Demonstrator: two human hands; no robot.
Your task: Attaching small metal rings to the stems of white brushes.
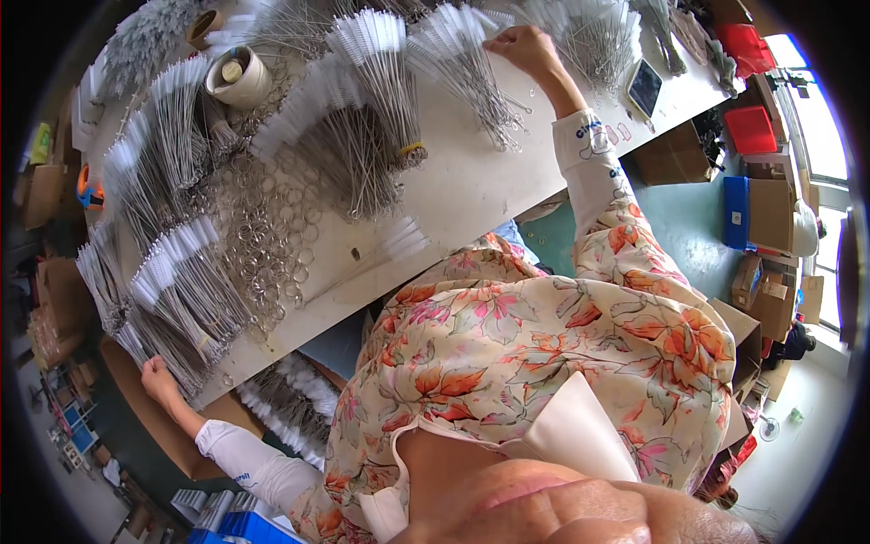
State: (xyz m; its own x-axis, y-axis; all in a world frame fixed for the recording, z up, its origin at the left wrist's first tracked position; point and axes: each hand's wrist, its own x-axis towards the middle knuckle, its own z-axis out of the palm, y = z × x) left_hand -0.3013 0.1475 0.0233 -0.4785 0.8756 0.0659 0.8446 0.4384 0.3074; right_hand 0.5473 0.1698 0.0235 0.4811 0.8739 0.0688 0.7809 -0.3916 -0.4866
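My right hand reaches across the table, thumb and fingers pinched together beside the white bristle heads of a fanned bundle of wire tube brushes. What lies between those fingertips is too small to make out. At the table's left front edge, my left hand is closed against the wire ends of another pile of tube brushes. Whatever its fingers hold is hidden. More bundles of brushes stand between the hands, one tied with a yellow band. Loose metal rings are heaped in the middle left.
A few single brushes lie near the front edge of the white table. A cream tape roll stands at the back left. A phone rests at the right edge. Cardboard boxes stand on the green floor.
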